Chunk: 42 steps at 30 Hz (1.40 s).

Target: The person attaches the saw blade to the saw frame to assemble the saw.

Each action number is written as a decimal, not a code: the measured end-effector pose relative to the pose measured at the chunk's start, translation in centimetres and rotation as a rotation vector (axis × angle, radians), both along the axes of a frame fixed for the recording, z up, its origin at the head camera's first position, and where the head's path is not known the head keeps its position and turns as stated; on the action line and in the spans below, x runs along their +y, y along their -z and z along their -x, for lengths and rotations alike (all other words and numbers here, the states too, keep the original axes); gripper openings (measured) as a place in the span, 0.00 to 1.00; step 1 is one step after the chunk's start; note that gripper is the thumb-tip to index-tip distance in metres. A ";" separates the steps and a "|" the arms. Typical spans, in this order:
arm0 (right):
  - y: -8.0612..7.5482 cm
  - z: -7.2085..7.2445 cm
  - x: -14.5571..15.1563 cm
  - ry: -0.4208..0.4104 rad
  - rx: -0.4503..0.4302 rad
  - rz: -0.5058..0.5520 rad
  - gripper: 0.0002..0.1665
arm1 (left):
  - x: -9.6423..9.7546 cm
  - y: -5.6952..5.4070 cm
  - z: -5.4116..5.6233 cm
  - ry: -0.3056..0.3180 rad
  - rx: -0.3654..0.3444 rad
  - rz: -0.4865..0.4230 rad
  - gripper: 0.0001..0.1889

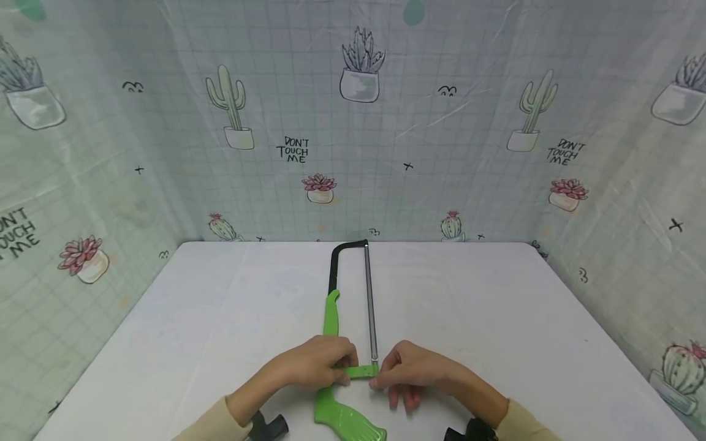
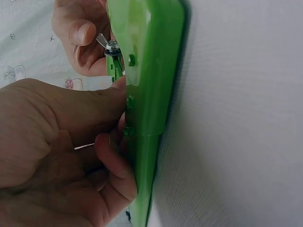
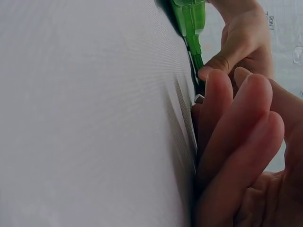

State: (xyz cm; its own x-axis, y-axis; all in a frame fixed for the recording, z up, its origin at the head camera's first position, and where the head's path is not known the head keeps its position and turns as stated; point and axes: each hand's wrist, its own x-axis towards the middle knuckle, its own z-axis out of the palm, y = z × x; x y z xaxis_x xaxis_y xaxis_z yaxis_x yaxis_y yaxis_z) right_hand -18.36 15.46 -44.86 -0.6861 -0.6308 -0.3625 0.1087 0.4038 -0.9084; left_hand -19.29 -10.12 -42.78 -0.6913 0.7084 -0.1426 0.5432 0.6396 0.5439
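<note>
A hacksaw [image 1: 331, 318] with a green handle [image 1: 349, 421] and a black front bow [image 1: 334, 269] lies flat on the white table, its front end pointing away from me. Its grey blade [image 1: 370, 300] runs along the right side. My left hand [image 1: 320, 362] grips the short green crosspiece [image 1: 361, 372] near the handle, thumb and fingers around it. At the crosspiece's right end, my right hand [image 1: 419, 370] has thumb and forefinger at a small silver wing nut [image 2: 101, 40]; its other fingers [image 3: 255, 104] hang loosely curled. The fingers partly hide the nut.
The white table [image 1: 469, 294] extends around the saw. A cloth printed with cacti [image 1: 358, 141] hangs behind it and at both sides. Black wrist mounts [image 1: 269, 427] show at the lower edge.
</note>
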 end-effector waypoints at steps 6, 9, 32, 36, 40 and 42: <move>0.1 0.1 0.0 0.006 0.000 0.009 0.19 | 0.2 -0.2 0.3 0.004 -0.002 0.016 0.08; 0.1 0.1 0.1 0.008 -0.001 0.004 0.19 | 0.3 -0.1 0.4 0.003 -0.011 0.014 0.08; 0.2 0.8 0.9 -0.138 -0.044 0.030 0.13 | 0.2 -0.2 0.0 -0.011 -0.020 -0.001 0.08; 0.3 0.9 1.0 -0.149 -0.055 0.041 0.12 | 0.3 -0.1 0.0 -0.015 -0.016 0.007 0.08; 0.5 1.0 1.0 -0.152 -0.061 0.041 0.11 | 0.3 -0.1 -0.1 -0.021 -0.018 0.014 0.07; 0.5 1.0 1.1 -0.157 -0.066 0.043 0.10 | 0.2 -0.1 -0.1 -0.024 -0.020 0.017 0.08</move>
State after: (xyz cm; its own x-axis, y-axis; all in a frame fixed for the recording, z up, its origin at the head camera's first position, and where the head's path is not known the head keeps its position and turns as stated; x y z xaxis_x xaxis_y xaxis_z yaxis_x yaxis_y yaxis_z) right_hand -19.39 16.53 -45.38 -0.5537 -0.7442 -0.3736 0.1073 0.3811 -0.9183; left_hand -19.18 -9.87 -42.69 -0.7048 0.6891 -0.1683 0.5170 0.6614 0.5434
